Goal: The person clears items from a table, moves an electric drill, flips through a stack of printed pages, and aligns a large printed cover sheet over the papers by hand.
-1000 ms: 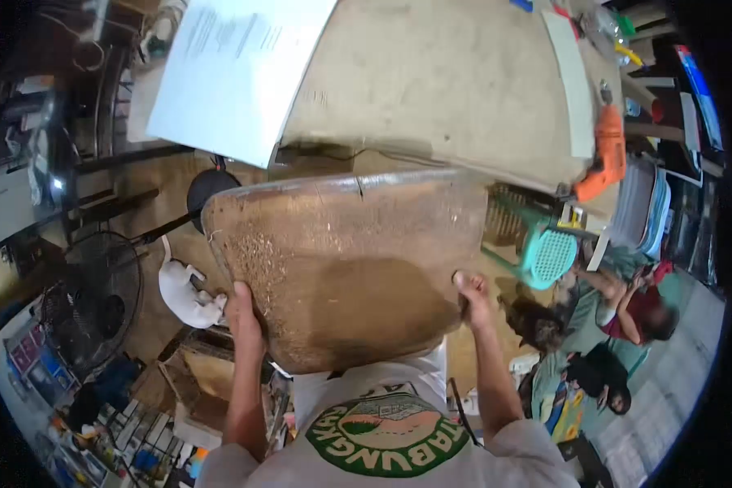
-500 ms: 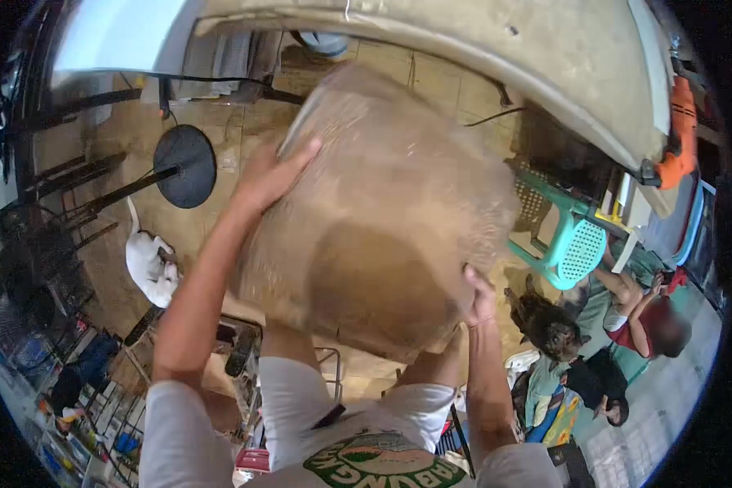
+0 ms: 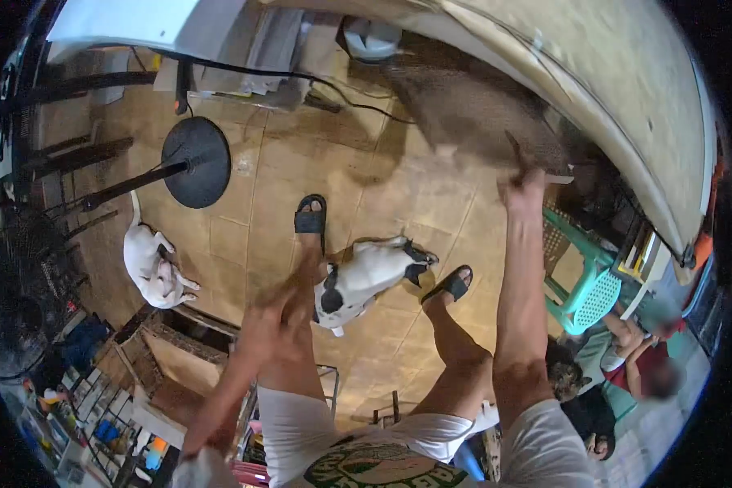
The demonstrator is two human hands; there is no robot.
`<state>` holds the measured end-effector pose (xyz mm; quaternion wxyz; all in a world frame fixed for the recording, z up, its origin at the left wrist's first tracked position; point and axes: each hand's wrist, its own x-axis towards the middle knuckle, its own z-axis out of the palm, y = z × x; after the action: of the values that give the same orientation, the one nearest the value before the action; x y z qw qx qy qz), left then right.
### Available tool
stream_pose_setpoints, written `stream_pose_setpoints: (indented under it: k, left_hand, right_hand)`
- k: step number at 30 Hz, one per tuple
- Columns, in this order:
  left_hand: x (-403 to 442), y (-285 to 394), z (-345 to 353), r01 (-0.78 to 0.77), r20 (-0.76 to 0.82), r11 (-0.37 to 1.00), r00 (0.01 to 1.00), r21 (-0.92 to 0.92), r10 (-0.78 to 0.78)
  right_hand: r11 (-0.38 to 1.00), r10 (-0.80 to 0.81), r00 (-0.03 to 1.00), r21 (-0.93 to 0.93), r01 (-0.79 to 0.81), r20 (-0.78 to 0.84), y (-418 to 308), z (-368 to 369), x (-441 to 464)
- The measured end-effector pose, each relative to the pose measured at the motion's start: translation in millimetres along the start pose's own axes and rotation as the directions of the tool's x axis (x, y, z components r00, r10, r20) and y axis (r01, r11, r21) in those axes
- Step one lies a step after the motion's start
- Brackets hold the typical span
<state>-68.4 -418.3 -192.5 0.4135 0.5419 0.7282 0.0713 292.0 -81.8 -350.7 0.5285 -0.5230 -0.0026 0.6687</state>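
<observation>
Brown rectangular panel [image 3: 480, 114] — swung beneath beige worktop [image 3: 626, 81], near right hand [image 3: 522, 193], off left hand [image 3: 276, 315] — couldn't tell fingers' grip.

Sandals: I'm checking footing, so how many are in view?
2, both worn: the left sandal, up and left of the spotted dog, and the right sandal, right of its head. Others may be hidden.

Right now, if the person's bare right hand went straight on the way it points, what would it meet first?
Most likely the flat, brown board near the beige tabletop; the bare right hand overlaps its edge in the picture, though blur and depth leave unclear whether they touch.
</observation>
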Motion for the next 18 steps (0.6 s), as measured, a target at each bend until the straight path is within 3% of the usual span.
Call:
stream_pose_setpoints:
  k: [1,3,4,6,8,9,11,12,13,15,16,18]
  left_hand:
    - [-27,-8,1,0.090,0.068,0.995,0.994,-0.037,-0.088]
    - [-75,-46,40,-0.053,-0.125,0.999,0.991,-0.006,0.052]
    - [-76,-40,41,-0.053,-0.135,0.999,0.990,-0.008,0.051]
    - [-78,-26,42,0.127,-0.084,0.956,0.991,0.266,-0.108]
    - [-69,-30,42,0.152,-0.116,0.961,0.985,0.231,-0.128]
    - [-65,-32,44,0.183,-0.145,0.963,0.977,0.200,-0.155]
    - [-68,-42,47,0.172,-0.185,0.972,0.972,0.158,-0.142]
    - [-66,-44,49,0.154,-0.231,0.981,0.965,0.121,-0.123]
    - [-64,-43,51,0.152,-0.231,0.982,0.965,0.112,-0.123]
    - [-62,-33,47,0.181,-0.256,0.974,0.956,0.139,-0.141]
    - [-60,-28,46,0.178,-0.254,0.976,0.957,0.125,-0.142]
    - [-58,-23,44,0.235,-0.195,0.968,0.957,0.086,-0.215]
  right_hand:
    - [1.000,0.015,1.000,0.008,-0.015,-0.007,1,12,17]
    - [1.000,0.028,0.999,-0.003,-0.028,0.047,0,51,39]
    - [0.999,0.027,0.993,-0.020,-0.025,0.112,1,70,52]
    - [0.995,0.100,0.982,0.005,-0.103,0.163,4,80,100]
    - [0.986,0.158,0.963,0.022,-0.166,0.217,13,78,154]
    - [0.942,-0.074,0.972,-0.304,0.140,0.221,28,76,178]
    - [0.709,-0.279,0.915,-0.580,0.401,0.291,41,52,205]
    - [0.894,-0.069,0.869,-0.356,0.272,0.490,38,43,212]
    - [0.986,0.077,0.717,-0.157,0.047,0.693,30,34,220]
    - [0.972,0.143,0.493,-0.029,-0.232,0.858,25,40,201]
    - [0.988,0.150,0.815,-0.047,-0.150,0.559,29,65,164]
    - [0.991,0.086,0.984,-0.111,-0.069,0.157,29,65,145]
